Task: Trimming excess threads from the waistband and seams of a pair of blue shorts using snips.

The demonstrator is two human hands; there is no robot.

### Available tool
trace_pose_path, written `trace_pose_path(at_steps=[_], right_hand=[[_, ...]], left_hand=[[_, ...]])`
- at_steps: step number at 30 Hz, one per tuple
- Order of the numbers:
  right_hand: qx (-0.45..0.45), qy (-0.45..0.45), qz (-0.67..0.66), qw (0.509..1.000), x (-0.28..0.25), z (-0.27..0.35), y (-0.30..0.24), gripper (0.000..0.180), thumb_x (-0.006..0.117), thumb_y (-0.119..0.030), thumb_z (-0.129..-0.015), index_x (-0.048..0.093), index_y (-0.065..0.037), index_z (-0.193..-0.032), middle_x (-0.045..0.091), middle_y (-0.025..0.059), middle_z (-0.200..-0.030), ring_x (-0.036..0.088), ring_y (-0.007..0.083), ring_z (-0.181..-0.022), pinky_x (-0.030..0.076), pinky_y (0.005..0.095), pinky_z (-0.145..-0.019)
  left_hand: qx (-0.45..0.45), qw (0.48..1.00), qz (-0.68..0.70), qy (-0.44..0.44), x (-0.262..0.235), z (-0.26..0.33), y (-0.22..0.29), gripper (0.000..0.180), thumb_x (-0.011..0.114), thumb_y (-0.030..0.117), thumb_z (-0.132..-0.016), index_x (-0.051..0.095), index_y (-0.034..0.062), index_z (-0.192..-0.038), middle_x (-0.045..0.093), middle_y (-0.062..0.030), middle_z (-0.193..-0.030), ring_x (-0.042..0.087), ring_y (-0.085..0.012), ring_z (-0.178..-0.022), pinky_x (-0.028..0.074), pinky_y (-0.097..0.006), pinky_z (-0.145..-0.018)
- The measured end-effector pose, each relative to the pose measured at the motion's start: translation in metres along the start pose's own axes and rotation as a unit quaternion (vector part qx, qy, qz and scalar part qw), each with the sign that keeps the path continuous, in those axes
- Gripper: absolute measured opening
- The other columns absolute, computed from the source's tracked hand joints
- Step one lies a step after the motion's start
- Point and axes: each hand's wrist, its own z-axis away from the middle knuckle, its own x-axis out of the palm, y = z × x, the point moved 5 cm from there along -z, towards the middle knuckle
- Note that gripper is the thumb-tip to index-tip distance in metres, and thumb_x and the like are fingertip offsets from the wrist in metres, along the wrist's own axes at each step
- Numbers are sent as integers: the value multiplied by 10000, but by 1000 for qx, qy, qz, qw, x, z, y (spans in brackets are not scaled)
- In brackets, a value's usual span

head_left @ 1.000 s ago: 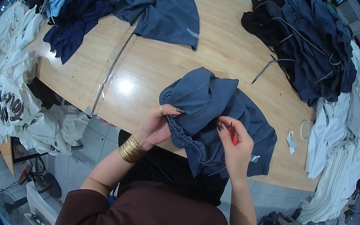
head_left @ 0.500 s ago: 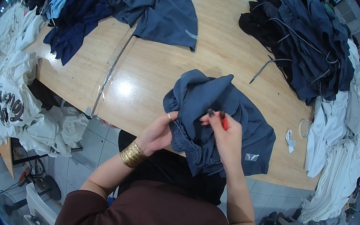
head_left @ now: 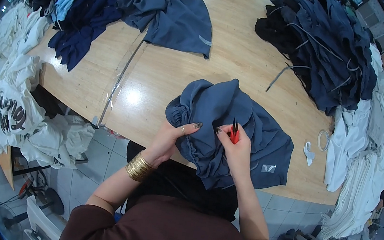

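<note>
At the near edge of the wooden table (head_left: 168, 76), the left hand (head_left: 175, 134) pinches the gathered waistband of slate-blue shorts (head_left: 229, 124). The right hand (head_left: 238, 147) grips red thread snips (head_left: 234, 133), their dark tips pointing at the bunched fabric between both hands.

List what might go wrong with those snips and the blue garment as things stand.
1. The red snips in the right hand point into bunched folds of the blue garment; a blade could nick a hidden layer.
2. The left hand grips the gathered waistband close to the blades, so its fingers may get pinched.
3. Part of the garment hangs over the table edge and could slide off.
</note>
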Motion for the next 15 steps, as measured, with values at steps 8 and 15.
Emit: trace_pose_path(at_steps=[8,15], right_hand=[[64,-26,2,998,5,0,-1,197,632,-152,-860,621,10,-973,645,43,-835,568,81,-769,441,215,-737],[55,-28,42,997,6,-1,9,211,615,-155,-870,632,20,-986,665,65,-836,583,89,-772,451,225,-742]], left_hand=[[-17,1000,-8,11,-1,-1,0,446,666,51,-803,502,-25,-1211,600,-101,-1130,576,-166,-1029,450,-306,-913],[-7,999,-38,-15,-14,-6,-9,431,655,39,-818,500,-26,-1215,594,-88,-1142,570,-162,-1037,450,-305,-919]])
